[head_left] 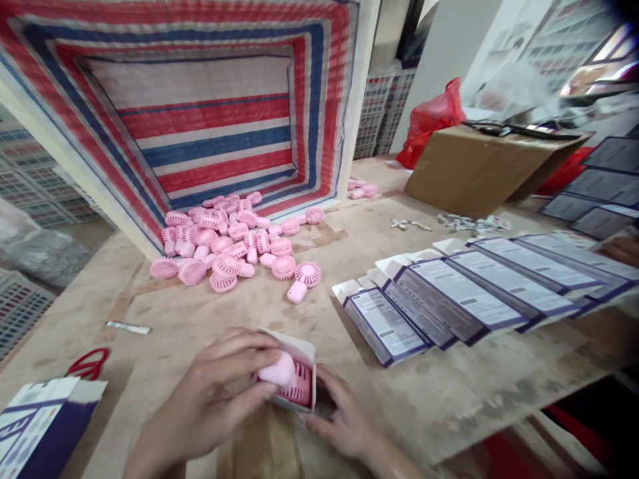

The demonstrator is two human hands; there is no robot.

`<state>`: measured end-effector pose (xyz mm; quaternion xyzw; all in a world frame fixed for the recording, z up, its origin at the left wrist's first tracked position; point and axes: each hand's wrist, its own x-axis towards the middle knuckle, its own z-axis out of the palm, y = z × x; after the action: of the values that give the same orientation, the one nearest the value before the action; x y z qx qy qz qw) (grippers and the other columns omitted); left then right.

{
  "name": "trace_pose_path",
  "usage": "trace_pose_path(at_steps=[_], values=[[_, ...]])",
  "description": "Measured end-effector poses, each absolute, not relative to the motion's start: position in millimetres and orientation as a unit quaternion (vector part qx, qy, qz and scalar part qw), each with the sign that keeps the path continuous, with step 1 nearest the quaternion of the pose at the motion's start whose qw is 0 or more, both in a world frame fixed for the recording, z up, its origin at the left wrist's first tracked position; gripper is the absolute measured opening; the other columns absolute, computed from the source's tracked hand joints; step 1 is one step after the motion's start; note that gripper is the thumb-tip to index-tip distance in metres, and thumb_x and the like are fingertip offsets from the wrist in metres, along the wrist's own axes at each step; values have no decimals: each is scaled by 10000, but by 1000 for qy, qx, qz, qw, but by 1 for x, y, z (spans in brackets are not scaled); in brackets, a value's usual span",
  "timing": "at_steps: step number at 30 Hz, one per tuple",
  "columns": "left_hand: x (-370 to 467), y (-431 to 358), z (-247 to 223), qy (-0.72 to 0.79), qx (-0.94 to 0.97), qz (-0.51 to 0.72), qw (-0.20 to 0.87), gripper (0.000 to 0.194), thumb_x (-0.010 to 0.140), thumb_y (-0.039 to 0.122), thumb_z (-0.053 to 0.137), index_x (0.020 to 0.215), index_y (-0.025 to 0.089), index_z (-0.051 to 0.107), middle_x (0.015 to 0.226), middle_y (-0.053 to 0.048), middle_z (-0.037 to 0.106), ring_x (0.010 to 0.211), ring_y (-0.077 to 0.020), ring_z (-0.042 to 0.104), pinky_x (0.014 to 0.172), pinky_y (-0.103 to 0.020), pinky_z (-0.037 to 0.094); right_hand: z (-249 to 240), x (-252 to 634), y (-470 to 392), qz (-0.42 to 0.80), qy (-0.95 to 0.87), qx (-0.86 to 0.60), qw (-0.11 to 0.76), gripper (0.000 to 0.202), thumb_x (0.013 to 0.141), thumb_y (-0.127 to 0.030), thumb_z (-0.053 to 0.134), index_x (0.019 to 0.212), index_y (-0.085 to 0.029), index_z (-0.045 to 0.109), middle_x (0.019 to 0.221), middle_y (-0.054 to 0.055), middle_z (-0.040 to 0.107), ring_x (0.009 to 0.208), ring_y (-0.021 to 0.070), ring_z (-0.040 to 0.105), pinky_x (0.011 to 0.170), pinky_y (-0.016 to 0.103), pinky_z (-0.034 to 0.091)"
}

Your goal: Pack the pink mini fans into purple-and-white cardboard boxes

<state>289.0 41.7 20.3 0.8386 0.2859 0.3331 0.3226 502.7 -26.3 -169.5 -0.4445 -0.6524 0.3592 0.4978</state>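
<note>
My left hand [219, 386] pinches the smooth pale-pink end of a small pink handheld fan [279, 372] between thumb and fingers. The fan's slotted round head is partly inside the opening of a small carton [299, 344], with its rounded end sticking out toward me. Wrapped around the carton's right side, my right hand [342, 412] steadies it close to the table. Most of the carton's outside is hidden by the hands. Beyond them, a loose pink fan [308, 274] lies at the near edge of a heap of similar fans [219, 243].
Overlapping printed cartons [384, 322] lie in a row at right. A striped woven sheet [219, 143] lines the tipped bin behind the heap. A brown cardboard box [464, 169] stands farther back. Red scissors handles [88, 364] and a purple-white carton [54, 426] are at left. Another person's hand [624, 247] shows at right.
</note>
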Motion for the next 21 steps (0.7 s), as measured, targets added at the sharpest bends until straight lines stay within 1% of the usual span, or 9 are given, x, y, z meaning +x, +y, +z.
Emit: trace_pose_path(at_steps=[2, 5, 6, 8, 10, 12, 15, 19, 21], values=[[279, 39, 2, 348, 786, 407, 310, 321, 777, 206, 758, 1081, 307, 779, 1065, -109, 746, 980, -299, 694, 798, -369, 589, -171, 503, -26, 358, -651, -440, 504, 603, 820, -480, 693, 1343, -204, 575, 1233, 148, 685, 1110, 307, 676, 926, 415, 577], [272, 38, -26, 401, 740, 381, 383, 647, 609, 261, 892, 1225, 321, 701, 1115, -92, 737, 959, -299, 698, 786, -357, 600, -171, 501, -25, 364, -657, -434, 497, 619, 804, -493, 698, 1341, -209, 580, 1239, 142, 686, 1117, 299, 671, 944, 402, 565], [273, 40, -31, 397, 736, 337, 433, 644, 615, 270, 889, 1227, 320, 694, 1088, -81, 747, 923, -292, 708, 769, -357, 605, -170, 501, -24, 368, -661, -435, 489, 646, 795, -506, 700, 1352, -205, 570, 1246, 142, 684, 1123, 296, 667, 951, 400, 560], [281, 53, -31, 389, 720, 286, 499, 434, 696, 286, 836, 1118, 285, 731, 959, -63, 765, 838, -277, 720, 715, -346, 604, -169, 498, -21, 365, -666, -448, 471, 644, 799, -501, 683, 1347, -181, 574, 1232, 153, 692, 1109, 294, 670, 937, 401, 559], [300, 75, -21, 413, 694, 326, 492, 314, 711, 310, 825, 1005, 228, 747, 880, -62, 761, 809, -274, 712, 678, -325, 587, -169, 495, -19, 353, -674, -466, 452, 463, 827, -410, 635, 1227, -178, 661, 1121, 138, 739, 1020, 274, 700, 882, 382, 570], [333, 97, -10, 434, 647, 388, 493, 356, 668, 341, 857, 962, 189, 729, 894, -72, 755, 852, -282, 698, 691, -318, 568, -171, 491, -17, 339, -695, -461, 435, 268, 816, -279, 590, 1030, -211, 737, 965, 86, 777, 900, 235, 723, 837, 339, 568], [403, 113, -15, 402, 591, 395, 576, 380, 712, 426, 805, 967, 172, 681, 956, -92, 743, 901, -277, 686, 740, -339, 557, -178, 486, -11, 313, -736, -433, 416, 270, 721, -167, 548, 889, -245, 745, 860, 21, 788, 814, 188, 732, 813, 273, 557], [477, 93, -56, 379, 608, 345, 607, 326, 772, 368, 726, 1012, 158, 661, 872, -91, 721, 712, -207, 658, 618, -302, 524, -193, 486, -5, 274, -758, -440, 397, 246, 621, -165, 538, 753, -223, 737, 800, 51, 787, 745, 223, 740, 706, 277, 580], [477, 79, -74, 389, 621, 322, 600, 436, 713, 312, 769, 1106, 160, 654, 894, -85, 709, 608, -152, 605, 541, -260, 478, -200, 492, -7, 280, -765, -433, 386, 253, 646, -161, 530, 772, -212, 744, 817, 75, 787, 750, 246, 745, 685, 303, 595]])
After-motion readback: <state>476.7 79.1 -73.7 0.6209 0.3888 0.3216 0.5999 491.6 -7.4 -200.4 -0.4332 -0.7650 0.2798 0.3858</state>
